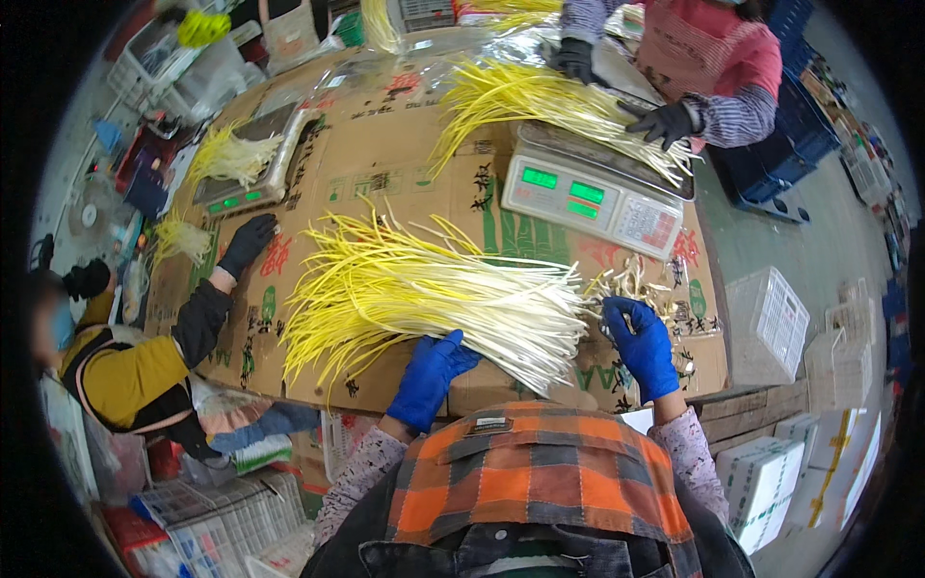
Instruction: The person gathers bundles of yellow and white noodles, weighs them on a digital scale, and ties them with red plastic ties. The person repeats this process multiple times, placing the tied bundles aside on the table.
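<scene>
A big bundle of yellow chives (434, 299) lies across the cardboard in front of me, yellow leaf tips to the left and white stalk ends to the right. My left hand (436, 378), in a blue glove, rests against the bundle's near edge with its fingers stretched out along the stalks. Just beyond the white ends is my right hand (644, 349), also blue-gloved. Its fingers are curled toward the thumb, and whatever they pinch is too small to make out. Loose trimmed stalk ends (631, 281) are scattered beside it.
Behind the bundle stands a digital scale (602, 197), where a co-worker's gloved hands (665, 122) handle more chives. At left, another worker's dark-gloved hand (248, 245) lies near a second scale (246, 197). White crates (768, 323) stand on the floor right of the cardboard-covered table (366, 154).
</scene>
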### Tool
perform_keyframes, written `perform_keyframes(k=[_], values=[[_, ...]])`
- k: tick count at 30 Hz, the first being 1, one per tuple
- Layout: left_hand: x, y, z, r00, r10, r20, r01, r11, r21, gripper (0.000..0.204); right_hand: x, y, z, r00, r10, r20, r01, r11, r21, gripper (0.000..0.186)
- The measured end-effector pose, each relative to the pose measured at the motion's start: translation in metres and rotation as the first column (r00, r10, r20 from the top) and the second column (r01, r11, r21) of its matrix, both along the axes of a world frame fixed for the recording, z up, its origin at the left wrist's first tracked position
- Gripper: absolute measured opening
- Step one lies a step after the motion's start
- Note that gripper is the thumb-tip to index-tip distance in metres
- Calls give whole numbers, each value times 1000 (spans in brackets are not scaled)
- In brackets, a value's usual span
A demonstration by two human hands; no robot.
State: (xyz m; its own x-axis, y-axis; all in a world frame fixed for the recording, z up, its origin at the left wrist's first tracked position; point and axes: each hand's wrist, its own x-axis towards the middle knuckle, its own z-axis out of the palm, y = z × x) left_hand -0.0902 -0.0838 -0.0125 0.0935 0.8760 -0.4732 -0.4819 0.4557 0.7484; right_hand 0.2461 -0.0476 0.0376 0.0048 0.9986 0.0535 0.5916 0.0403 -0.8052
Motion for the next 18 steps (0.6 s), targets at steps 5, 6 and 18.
perform_keyframes(k=[5,6,18], values=[[1,24,-1,1000,6,23,-8,998,60,32,5,-5,1,998,-54,30,53,998,26,21],[1,24,9,1000,-15,-15,16,996,85,32,6,-6,1,997,-61,42,60,998,26,21],[1,82,94,231,56,-971,825,518,226,88,2,-9,-14,999,-43,13,40,989,145,20]])
